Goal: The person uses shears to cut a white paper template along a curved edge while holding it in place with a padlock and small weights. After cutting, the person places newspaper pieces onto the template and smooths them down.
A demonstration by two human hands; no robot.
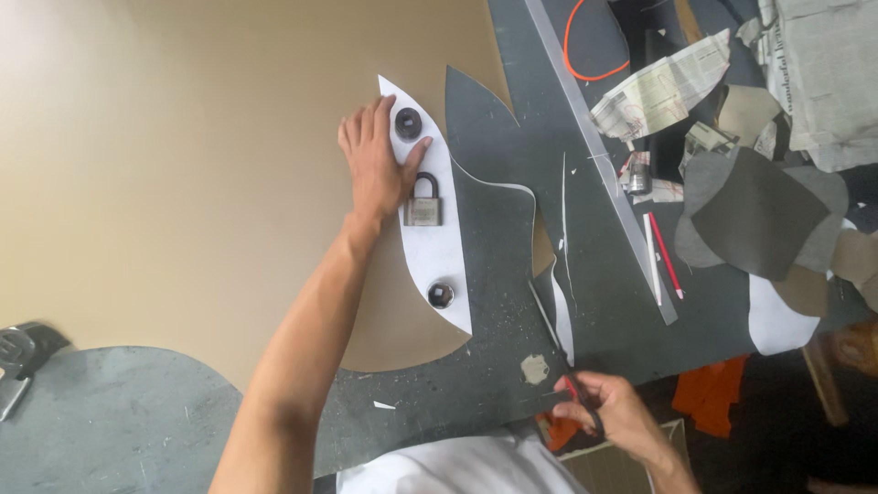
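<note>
Scissors [560, 352] with a long thin blade sit in the person's right hand [611, 413], near the bottom edge of the view; the fingers are curled tight through the dark handle loops, and the blade points up and to the left over the dark grey table [476, 384]. The left hand [375, 160] lies flat and spread on a large tan sheet [183, 165] that covers most of the table's left part, its palm and thumb resting on the edge of a curved white paper pattern [437, 252]. This pattern, pointed at the top and widening downward, lies on the tan sheet where the sheet meets the bare table. Three weights stand on it: a round black one [408, 122] near the tip, just beside the left fingers, a metal padlock [422, 201] in the middle that touches the thumb, and another round black one [440, 295] lower down. Right of the pattern the tan sheet has already been cut away along a wavy line. A long clear ruler [599, 155] runs slantwise across the table, with a red pencil [666, 256] just beside its lower end. Farther right lie dark grey scraps [754, 215], crumpled newspaper [663, 87] and an orange cord [585, 46]. An orange cloth [712, 393] hangs below the table edge, near the right hand.
</note>
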